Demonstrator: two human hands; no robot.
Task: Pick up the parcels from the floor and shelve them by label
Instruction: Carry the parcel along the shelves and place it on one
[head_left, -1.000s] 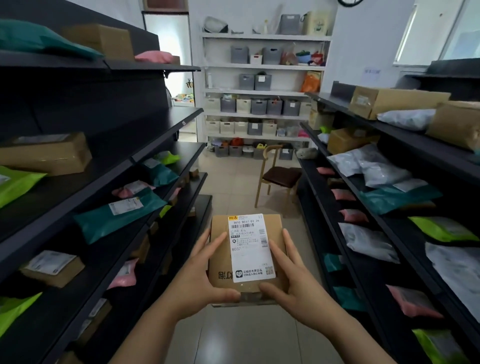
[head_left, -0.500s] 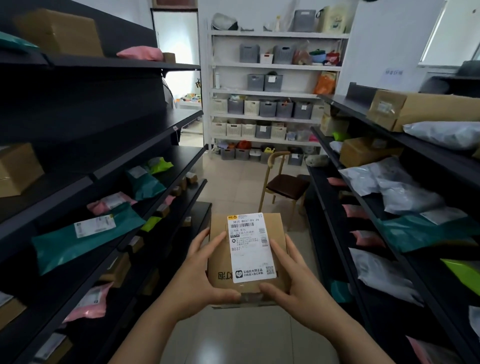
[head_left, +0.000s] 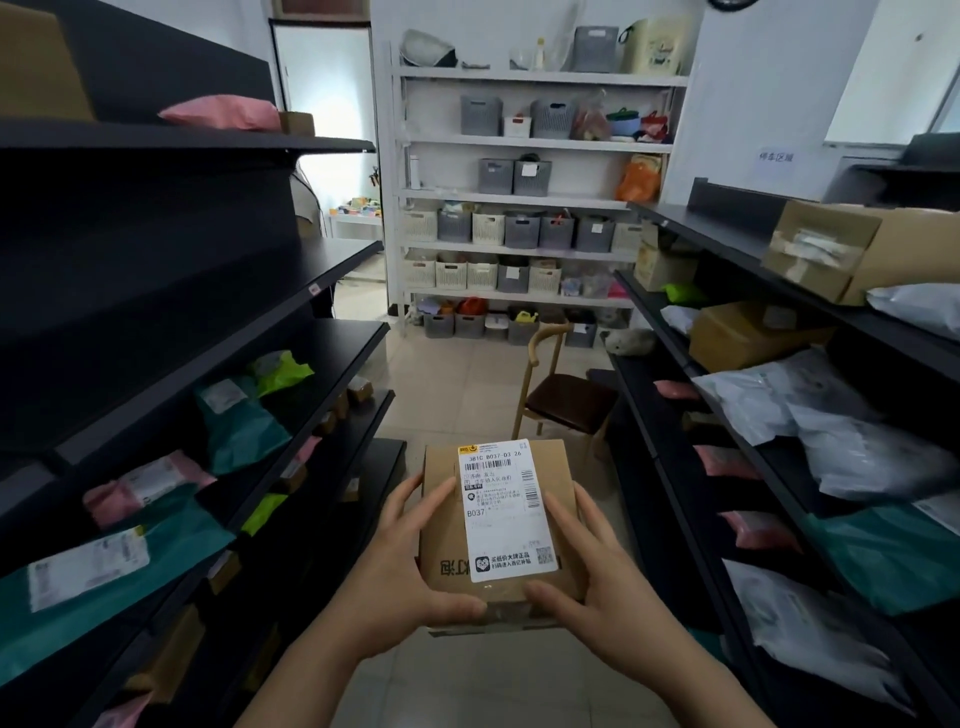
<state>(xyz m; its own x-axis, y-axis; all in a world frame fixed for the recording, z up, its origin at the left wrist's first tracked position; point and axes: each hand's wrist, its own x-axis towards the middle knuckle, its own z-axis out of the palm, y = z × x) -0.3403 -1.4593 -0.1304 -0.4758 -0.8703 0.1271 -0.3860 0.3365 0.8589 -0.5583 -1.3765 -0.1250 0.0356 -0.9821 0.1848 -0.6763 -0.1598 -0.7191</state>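
Observation:
A small brown cardboard parcel (head_left: 447, 519) is held at chest height in the aisle, its white label (head_left: 506, 512) facing up and reading B037. My left hand (head_left: 402, 577) grips its left side, thumb across the near edge. My right hand (head_left: 597, 582) grips the right side, thumb also on the near edge. Black shelves on the left (head_left: 218, 374) and on the right (head_left: 727, 415) carry teal, pink, green and grey mailer bags and brown boxes.
A wooden chair (head_left: 566, 400) stands in the aisle just ahead of the parcel. A white rack (head_left: 524, 197) with several grey and cream baskets fills the far wall. Tiled floor (head_left: 452, 384) runs between the shelf rows; a doorway (head_left: 332, 156) opens at the back left.
The view has advanced down the aisle; shelves slide past on both sides and the chair and white rack look closer. Both hands keep the same hold on the parcel.

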